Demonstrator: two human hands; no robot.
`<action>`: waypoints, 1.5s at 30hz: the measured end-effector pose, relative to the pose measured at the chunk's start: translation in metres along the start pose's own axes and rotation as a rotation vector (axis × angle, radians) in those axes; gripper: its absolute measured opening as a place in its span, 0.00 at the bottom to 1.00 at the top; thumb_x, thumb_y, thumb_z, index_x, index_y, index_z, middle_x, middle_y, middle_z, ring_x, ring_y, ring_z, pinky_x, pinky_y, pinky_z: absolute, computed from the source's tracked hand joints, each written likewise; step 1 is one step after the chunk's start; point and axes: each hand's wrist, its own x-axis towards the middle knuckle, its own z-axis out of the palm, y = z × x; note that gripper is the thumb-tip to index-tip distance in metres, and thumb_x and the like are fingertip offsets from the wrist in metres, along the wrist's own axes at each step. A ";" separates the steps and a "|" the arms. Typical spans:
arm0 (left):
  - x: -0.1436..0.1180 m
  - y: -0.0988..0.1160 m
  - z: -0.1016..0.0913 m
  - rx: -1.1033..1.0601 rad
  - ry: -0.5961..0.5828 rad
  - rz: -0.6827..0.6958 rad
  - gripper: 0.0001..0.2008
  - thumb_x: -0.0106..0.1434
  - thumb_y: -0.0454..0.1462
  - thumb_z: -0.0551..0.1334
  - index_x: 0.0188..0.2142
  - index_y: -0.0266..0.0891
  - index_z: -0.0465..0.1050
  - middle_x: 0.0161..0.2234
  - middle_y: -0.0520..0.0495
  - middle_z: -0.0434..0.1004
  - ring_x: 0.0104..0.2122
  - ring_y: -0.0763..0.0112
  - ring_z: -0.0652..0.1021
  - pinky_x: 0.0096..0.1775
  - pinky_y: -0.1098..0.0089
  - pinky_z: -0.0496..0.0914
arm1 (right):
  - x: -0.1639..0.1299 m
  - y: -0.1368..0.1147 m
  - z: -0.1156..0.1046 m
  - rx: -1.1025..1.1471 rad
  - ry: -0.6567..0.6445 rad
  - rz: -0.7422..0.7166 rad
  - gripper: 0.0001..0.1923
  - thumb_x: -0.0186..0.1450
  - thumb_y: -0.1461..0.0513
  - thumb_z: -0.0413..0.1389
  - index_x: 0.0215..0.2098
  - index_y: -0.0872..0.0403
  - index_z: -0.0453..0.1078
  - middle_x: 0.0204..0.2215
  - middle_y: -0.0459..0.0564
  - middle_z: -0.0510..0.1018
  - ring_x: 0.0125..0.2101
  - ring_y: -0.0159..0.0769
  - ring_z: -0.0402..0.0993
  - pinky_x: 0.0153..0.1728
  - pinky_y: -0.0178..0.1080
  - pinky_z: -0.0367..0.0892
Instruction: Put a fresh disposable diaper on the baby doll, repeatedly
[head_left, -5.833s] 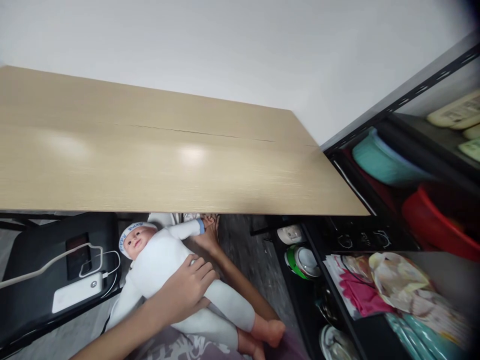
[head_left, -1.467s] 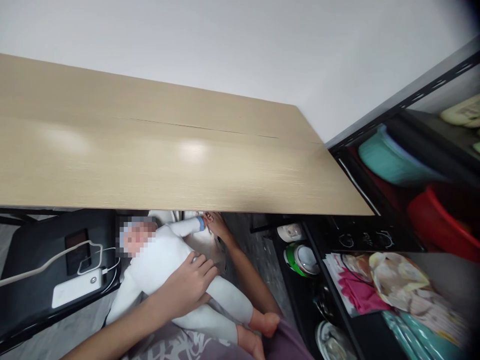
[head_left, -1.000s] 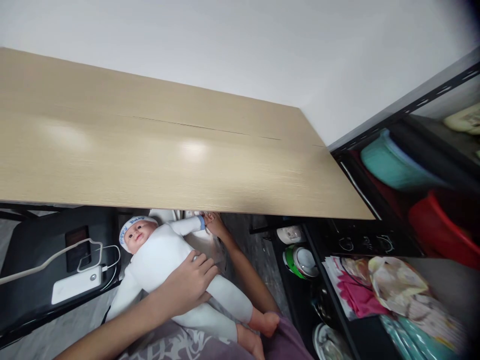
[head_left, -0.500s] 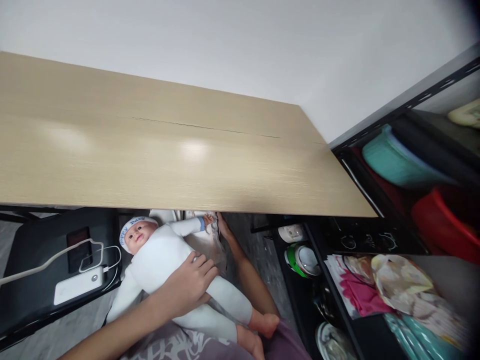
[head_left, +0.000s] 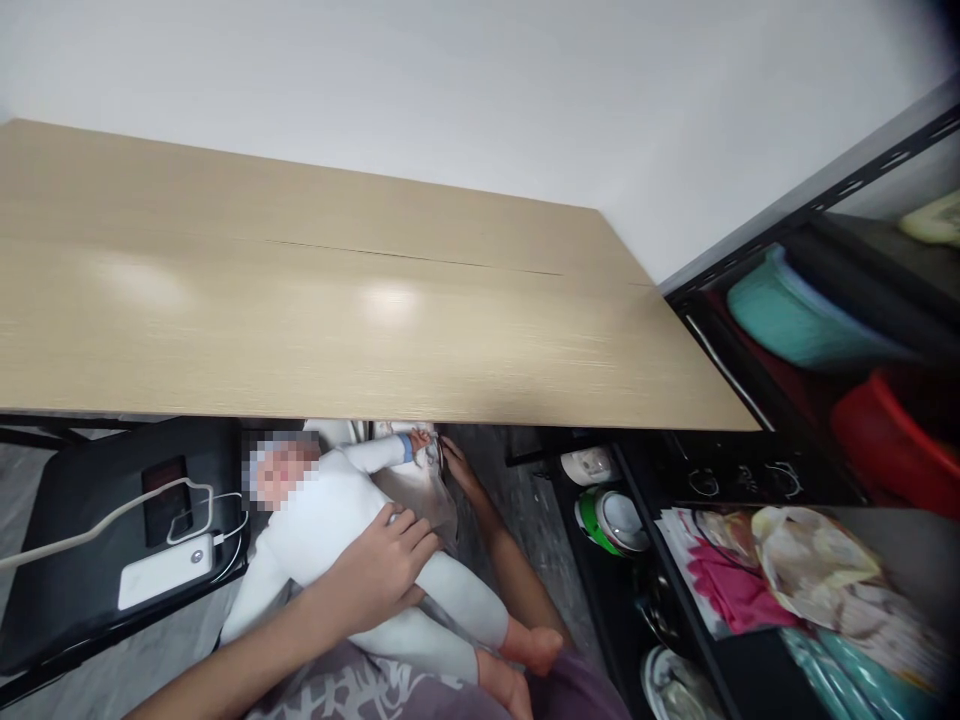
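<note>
Down below the near edge of the table (head_left: 337,320), a smooth slab of pale wood-grain laminate with a thin seam running across it, a baby doll (head_left: 330,515) lies on the person's lap in a soft, matte white suit with a blue cuff at its raised wrist and bare, glossy pink plastic feet. Left hand (head_left: 386,570) lies across the doll's belly and hip, its grip a loose curl of fingers pressing the white cloth rather than closing around it. Right hand (head_left: 457,465) reaches just under the table's edge beside the doll's raised arm; its grip seems to pinch a crinkled, shiny clear plastic bag (head_left: 427,490), though the shadow there makes this hard to tell. Left of the doll, a black seat carries a flat, rounded white power bank (head_left: 165,583) with a white cable (head_left: 112,515) looped from it. Right of the table stands a black metal shelf (head_left: 750,470) holding a teal plastic basin (head_left: 795,320), a red tub (head_left: 892,440), a green-rimmed round appliance (head_left: 611,520) and bunched pink cloth (head_left: 724,590). No writing can be read at this size.
</note>
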 end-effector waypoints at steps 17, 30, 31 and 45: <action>-0.003 -0.003 0.006 -0.084 0.015 0.036 0.27 0.73 0.43 0.73 0.68 0.45 0.72 0.54 0.45 0.82 0.55 0.52 0.79 0.58 0.53 0.69 | -0.055 -0.129 -0.018 -0.246 -0.274 -0.511 0.19 0.78 0.57 0.58 0.66 0.44 0.77 0.61 0.54 0.82 0.63 0.51 0.77 0.70 0.54 0.69; -0.147 -0.041 0.096 -0.647 1.047 -0.902 0.22 0.77 0.54 0.64 0.62 0.47 0.72 0.64 0.40 0.76 0.64 0.47 0.77 0.69 0.45 0.72 | -0.045 -0.222 0.064 -0.906 -0.792 -0.704 0.13 0.76 0.61 0.59 0.57 0.56 0.74 0.55 0.60 0.85 0.53 0.53 0.83 0.49 0.47 0.77; -0.162 -0.045 0.109 -0.721 0.970 -0.969 0.28 0.75 0.57 0.65 0.66 0.48 0.69 0.67 0.39 0.74 0.66 0.44 0.77 0.68 0.42 0.73 | -0.049 -0.228 0.064 -0.926 -0.786 -0.753 0.12 0.77 0.61 0.59 0.56 0.56 0.73 0.54 0.60 0.85 0.53 0.52 0.83 0.49 0.47 0.77; -0.188 -0.030 0.073 -0.545 0.758 -0.910 0.36 0.56 0.52 0.76 0.62 0.43 0.77 0.61 0.34 0.84 0.61 0.35 0.83 0.56 0.47 0.83 | -0.090 -0.273 -0.017 -0.654 -0.582 -0.948 0.13 0.79 0.55 0.60 0.57 0.53 0.71 0.46 0.55 0.83 0.48 0.48 0.79 0.47 0.45 0.72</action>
